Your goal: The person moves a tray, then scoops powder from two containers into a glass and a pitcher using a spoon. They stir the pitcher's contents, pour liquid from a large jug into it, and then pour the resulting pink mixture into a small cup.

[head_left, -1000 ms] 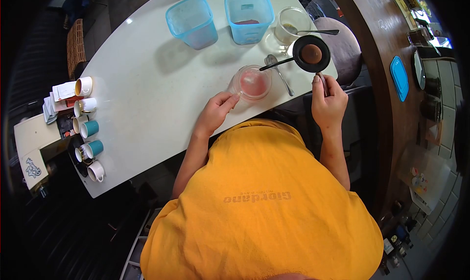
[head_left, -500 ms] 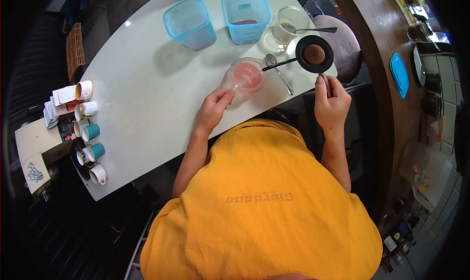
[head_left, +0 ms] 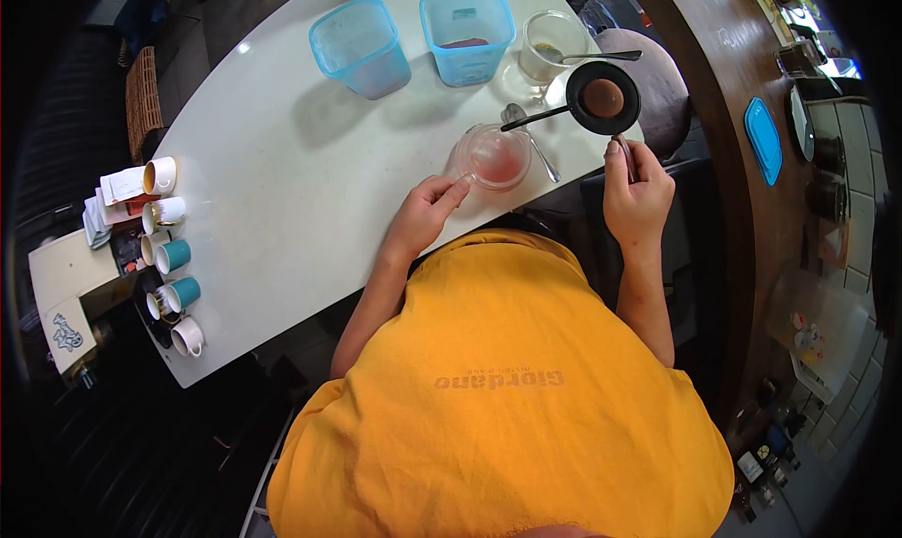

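Pinched at its near left edge, a clear plastic cup (head_left: 498, 162) with something pink inside is in my left hand (head_left: 427, 214). My right hand (head_left: 639, 192) is closed round a thin brownish handle below a black round dish (head_left: 620, 82), which has a brown rounded mass in its middle. A black stem (head_left: 536, 118) runs left from the dish, its tip over the cup's upper rim. What exactly the dish is, I cannot make out. A metal spoon (head_left: 542, 153) lies on the table just right of the cup.
Two blue translucent tubs (head_left: 362, 54) (head_left: 470, 40) stand at the back of the white table (head_left: 254, 162). Beside them is a clear container (head_left: 545, 45) with a spoon (head_left: 615, 55) across it. Several mugs (head_left: 174, 256) line the left edge. A wooden counter (head_left: 733, 115) runs along the right.
My left hand has moved the clear cup to the right and slightly nearer me, under the stem's tip. The right hand and black dish have hardly moved.
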Demonstrator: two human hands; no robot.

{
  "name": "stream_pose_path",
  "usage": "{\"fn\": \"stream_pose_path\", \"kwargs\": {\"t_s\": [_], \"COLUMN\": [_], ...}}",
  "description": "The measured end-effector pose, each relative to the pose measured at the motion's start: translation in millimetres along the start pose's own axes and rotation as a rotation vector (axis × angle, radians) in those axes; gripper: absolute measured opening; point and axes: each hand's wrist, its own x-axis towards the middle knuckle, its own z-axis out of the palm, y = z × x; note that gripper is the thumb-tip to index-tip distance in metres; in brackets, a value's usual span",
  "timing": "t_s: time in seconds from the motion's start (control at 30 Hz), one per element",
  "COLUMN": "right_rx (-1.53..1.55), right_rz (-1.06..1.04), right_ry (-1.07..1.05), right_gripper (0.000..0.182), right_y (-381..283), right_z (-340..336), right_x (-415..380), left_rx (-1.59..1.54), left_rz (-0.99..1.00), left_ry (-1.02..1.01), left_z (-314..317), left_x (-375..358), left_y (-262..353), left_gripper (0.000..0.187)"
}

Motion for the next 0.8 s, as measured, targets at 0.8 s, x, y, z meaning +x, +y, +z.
{"fn": "stream_pose_path", "kwargs": {"t_s": [0.8], "right_rx": [0.017], "right_rz": [0.015], "right_ry": [0.038], "right_gripper": [0.021], "right_y": [6], "right_z": [-2], "right_x": [5], "left_rx": [-0.119], "left_rz": [-0.051], "left_ry": [0.032], "left_z": [-1], "left_x": [-3], "left_y": [12], "left_gripper": [0.028]}}
